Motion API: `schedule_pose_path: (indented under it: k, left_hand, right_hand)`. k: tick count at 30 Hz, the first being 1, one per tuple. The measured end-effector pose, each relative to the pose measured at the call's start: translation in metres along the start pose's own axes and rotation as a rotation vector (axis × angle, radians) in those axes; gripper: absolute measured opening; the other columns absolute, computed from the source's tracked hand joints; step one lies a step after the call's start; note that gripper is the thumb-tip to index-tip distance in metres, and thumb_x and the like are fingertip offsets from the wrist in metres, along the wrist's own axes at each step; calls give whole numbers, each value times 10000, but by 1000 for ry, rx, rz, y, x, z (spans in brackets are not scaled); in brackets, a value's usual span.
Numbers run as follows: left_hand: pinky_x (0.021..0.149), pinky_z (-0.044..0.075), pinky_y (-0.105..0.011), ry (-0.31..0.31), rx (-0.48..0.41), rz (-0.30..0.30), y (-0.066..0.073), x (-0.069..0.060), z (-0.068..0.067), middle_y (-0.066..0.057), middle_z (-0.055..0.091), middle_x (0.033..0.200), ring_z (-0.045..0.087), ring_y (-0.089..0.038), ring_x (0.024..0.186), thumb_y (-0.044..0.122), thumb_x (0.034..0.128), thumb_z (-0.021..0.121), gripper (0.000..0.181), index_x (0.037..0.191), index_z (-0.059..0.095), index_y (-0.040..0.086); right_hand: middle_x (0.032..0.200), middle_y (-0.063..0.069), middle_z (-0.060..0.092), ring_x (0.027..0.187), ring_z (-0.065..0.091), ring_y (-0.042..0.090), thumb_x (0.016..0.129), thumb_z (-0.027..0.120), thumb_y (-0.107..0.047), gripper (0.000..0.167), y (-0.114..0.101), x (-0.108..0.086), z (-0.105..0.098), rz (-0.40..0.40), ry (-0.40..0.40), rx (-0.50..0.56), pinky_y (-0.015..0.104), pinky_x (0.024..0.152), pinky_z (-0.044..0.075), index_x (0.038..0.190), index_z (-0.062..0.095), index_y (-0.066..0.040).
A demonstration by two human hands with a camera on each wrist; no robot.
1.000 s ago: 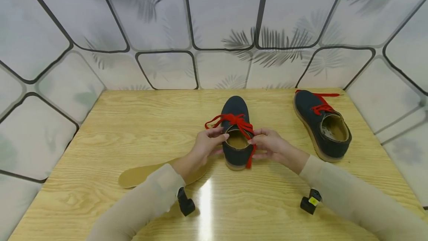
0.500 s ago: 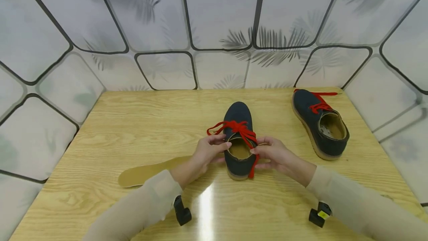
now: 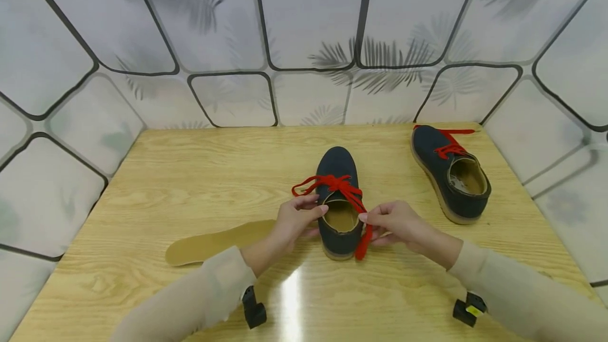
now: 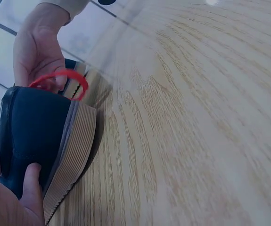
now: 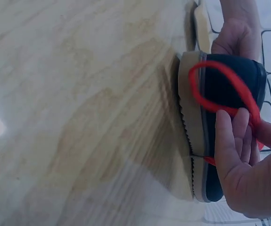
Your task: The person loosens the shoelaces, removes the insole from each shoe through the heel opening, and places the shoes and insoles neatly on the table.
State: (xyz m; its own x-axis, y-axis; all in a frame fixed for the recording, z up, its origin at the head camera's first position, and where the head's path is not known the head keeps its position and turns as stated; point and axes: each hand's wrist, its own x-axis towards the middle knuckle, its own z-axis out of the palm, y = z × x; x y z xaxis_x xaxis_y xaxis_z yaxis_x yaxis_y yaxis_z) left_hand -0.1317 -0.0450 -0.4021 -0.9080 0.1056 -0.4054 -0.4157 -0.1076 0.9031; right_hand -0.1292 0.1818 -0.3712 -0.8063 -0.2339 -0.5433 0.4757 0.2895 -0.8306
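Note:
A dark navy shoe (image 3: 336, 163) with a red shoelace (image 3: 365, 244) tied over its tongue stands on the table, toe pointing away. My left hand (image 3: 295, 221) grips the shoe's left side, thumb at the collar and fingers along the outer wall. On the right of the heel, my right hand (image 3: 398, 225) pinches the shoelace between thumb and fingers. In the right wrist view, a loop of the shoelace (image 5: 241, 85) hangs from the fingers beside the shoe's pale ridged sole (image 5: 188, 87). The left wrist view shows the heel (image 4: 38, 127) close up.
A second navy shoe (image 3: 431, 143) with red laces stands at the back right. A tan insole (image 3: 204, 247) lies left of the first shoe, partly behind the left forearm. Patterned panels (image 3: 309, 96) rise behind and beside the wooden table (image 3: 190, 173).
The shoe was first drawn a little towards me. My right hand then moved off its side to the right, taking hold of the shoelace; the left hand keeps its grip.

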Motion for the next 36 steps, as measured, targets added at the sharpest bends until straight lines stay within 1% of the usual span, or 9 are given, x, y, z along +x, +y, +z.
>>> schedule_pose_path:
  k: [3,7,11,14,17,24,28,33,36]
  left_hand:
    - [688,576,-398,-4,-1,0,0,0,0,-94,570,1086,617,-124,822,122,840,713,450,1266,586,50]
    - [684,576,-396,-4,-8,-3,-1,2,-1,-97,571,1086,617,-120,813,112,840,712,448,1264,586,43]
    - [664,578,-383,7,-11,3,-2,1,-2,-98,577,1084,620,-106,777,107,839,711,443,1258,588,35]
    - [655,578,-375,9,-11,7,-2,1,-2,-96,582,1076,622,-99,756,105,838,711,440,1254,589,30]
    - [656,578,-372,5,-13,1,-1,0,-2,-95,583,1072,623,-99,751,107,837,712,442,1255,589,30]
    - [681,577,-378,0,-22,-19,0,2,1,-84,579,1080,631,-114,776,119,833,720,450,1259,592,53]
    - [689,576,-385,-1,-11,-19,0,2,1,-84,584,1076,633,-116,785,125,832,723,453,1260,593,56]
    - [680,577,-386,6,-7,-12,-1,2,1,-75,588,1055,632,-109,775,131,832,724,449,1255,596,53]
    - [671,578,-382,11,-12,-9,-1,3,0,-66,589,1026,629,-101,756,121,832,722,437,1246,603,48]
  right_hand:
    - [649,17,611,591,597,120,868,685,-240,256,-4,1,-5,-35,-1,-117,335,629,577,857,659,15]
    - [646,12,599,590,581,119,870,682,-234,259,-10,9,-14,-49,-62,-199,338,640,576,855,646,22]
    - [636,-5,583,585,568,103,898,643,-194,195,-19,23,-25,-35,-118,-186,328,665,573,861,638,-3]
    - [651,-14,585,587,568,98,917,612,-157,162,-26,35,-31,-36,-115,-165,334,691,574,883,631,1]
    - [677,-18,595,592,576,103,918,604,-135,166,-30,45,-32,-67,-66,-188,346,702,575,908,623,30]
    - [696,-16,589,597,584,110,897,633,-135,185,-38,64,-29,-160,141,-259,347,701,575,957,637,40]
    - [804,22,635,638,593,114,884,647,-130,197,-37,68,-28,-206,196,-277,384,751,568,973,650,45]
    - [831,38,622,675,604,149,850,701,-199,257,-31,68,-28,-188,254,-304,369,749,568,953,652,31]
    - [713,1,580,640,576,148,838,715,-234,262,-31,66,-28,-146,268,-310,326,691,567,883,645,14]
